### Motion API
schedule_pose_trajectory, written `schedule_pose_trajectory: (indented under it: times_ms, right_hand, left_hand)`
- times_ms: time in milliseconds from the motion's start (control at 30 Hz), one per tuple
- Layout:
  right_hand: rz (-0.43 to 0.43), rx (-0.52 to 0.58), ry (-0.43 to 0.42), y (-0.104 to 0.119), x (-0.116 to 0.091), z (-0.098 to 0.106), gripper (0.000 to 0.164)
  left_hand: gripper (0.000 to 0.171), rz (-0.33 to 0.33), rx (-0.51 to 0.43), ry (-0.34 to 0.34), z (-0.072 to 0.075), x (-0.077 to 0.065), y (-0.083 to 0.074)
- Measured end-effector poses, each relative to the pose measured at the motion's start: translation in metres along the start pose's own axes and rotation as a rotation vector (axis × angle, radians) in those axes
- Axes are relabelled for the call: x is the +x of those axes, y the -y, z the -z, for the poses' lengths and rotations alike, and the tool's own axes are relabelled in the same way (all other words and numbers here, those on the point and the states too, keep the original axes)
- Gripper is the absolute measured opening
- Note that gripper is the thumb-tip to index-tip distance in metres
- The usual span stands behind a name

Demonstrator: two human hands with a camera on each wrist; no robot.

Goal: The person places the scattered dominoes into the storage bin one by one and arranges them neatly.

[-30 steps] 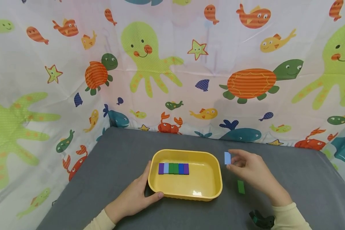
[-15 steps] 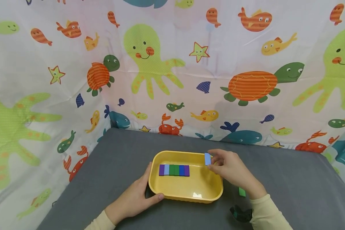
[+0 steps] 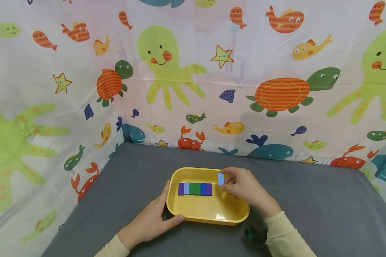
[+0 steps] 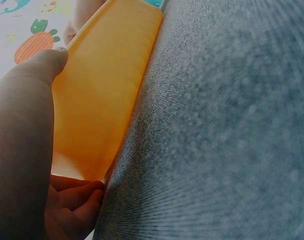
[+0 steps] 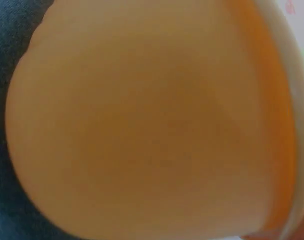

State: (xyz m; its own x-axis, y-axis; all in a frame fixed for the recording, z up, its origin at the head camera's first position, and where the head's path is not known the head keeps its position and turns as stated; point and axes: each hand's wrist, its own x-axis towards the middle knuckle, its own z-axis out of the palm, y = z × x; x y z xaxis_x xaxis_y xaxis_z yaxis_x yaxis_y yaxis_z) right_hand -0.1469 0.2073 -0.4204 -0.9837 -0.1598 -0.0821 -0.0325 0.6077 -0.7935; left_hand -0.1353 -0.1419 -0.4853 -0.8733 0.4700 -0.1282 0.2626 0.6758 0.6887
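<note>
My left hand point(image 3: 151, 219) grips the left end of a yellow plastic tub point(image 3: 201, 210), its thumb over the front rim. In the left wrist view the thumb lies at the rim and the fingers curl by the tub's end wall point(image 4: 91, 110). Over the tub's right half, my right hand point(image 3: 246, 189) pinches a light blue rectangular tile point(image 3: 221, 179) between thumb and fingers. Left of that tile, a row of several tiles point(image 3: 194, 189) lies side by side on the tub's floor: purple, light blue, green, green, blue, purple. The tub's outer wall point(image 5: 141, 125) fills the right wrist view.
The tub stands on a grey cloth-covered table point(image 3: 154, 160). Behind it and to the left hangs a white curtain point(image 3: 193, 71) printed with sea animals. A small black device point(image 3: 255, 235) sits at my right wrist.
My right hand has carried the light blue tile leftward from beside the tub to above its inside. My right arm now hides the loose green tile on the table. My left hand has stayed put.
</note>
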Motion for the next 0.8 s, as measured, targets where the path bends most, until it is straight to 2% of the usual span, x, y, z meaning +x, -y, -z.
schedule_pose_trajectory:
  times_ms: [333,567,800]
  right_hand:
    - [-0.019,-0.015,-0.013,0.011,0.007,-0.014,0.042]
    - [-0.094,-0.012,0.010,0.014,0.008,-0.023,0.039]
    - [-0.132,-0.033,0.020,0.016,0.010,-0.029,0.040]
  left_hand:
    - [0.124,-0.002,-0.004,-0.006,0.000,0.000,0.000]
    - [0.124,-0.002,0.001,-0.005,-0.001,0.001,0.001]
    - [0.124,-0.007,-0.007,0.004,0.000,0.001,0.002]
